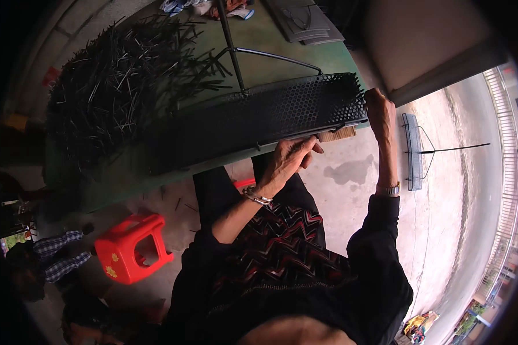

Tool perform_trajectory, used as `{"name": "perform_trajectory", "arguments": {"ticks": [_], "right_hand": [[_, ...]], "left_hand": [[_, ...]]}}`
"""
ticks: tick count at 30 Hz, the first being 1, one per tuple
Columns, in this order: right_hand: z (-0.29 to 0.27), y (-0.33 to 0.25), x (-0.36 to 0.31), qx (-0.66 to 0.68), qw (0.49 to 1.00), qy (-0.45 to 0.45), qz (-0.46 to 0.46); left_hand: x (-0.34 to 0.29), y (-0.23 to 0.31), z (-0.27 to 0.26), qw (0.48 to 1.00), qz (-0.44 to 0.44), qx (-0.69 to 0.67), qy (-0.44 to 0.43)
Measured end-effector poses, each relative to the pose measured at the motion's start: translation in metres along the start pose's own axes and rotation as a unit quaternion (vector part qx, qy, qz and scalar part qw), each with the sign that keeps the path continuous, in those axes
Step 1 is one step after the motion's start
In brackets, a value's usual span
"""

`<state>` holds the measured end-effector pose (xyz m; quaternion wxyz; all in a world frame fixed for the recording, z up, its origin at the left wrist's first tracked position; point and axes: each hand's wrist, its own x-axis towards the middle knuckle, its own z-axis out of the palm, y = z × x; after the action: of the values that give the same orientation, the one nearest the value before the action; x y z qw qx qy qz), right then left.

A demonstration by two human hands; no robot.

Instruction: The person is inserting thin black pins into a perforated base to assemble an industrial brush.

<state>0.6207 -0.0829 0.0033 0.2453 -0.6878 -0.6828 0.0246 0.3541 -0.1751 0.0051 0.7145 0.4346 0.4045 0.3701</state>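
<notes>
A long black perforated broom head lies across the green table, and a thin metal rod handle with a diagonal brace rises from its far side. Short black strips stick out in a dense tuft at its right end. Beside that tuft is my right hand, closed with its fingertips pinched; what they hold is too small to make out. My left hand is at the near edge of the head, fingers curled together next to a wooden block. Whatever lies between those fingers is hidden.
A big heap of loose black strips covers the left of the green table. Grey sheets lie at the far edge. A red plastic stool stands on the floor at left; another perforated head with a rod lies at right.
</notes>
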Motion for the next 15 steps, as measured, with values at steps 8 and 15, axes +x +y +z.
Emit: {"name": "perform_trajectory", "arguments": {"ticks": [8, 15], "right_hand": [[-0.022, -0.083, -0.014, -0.198, 0.979, -0.05, -0.021], [-0.005, -0.293, 0.009, 0.226, 0.895, -0.304, -0.235]], "left_hand": [[-0.057, 0.014, -0.053, 0.992, 0.108, -0.035, -0.054], [-0.118, 0.037, -0.146, 0.927, 0.144, -0.323, 0.126]]}}
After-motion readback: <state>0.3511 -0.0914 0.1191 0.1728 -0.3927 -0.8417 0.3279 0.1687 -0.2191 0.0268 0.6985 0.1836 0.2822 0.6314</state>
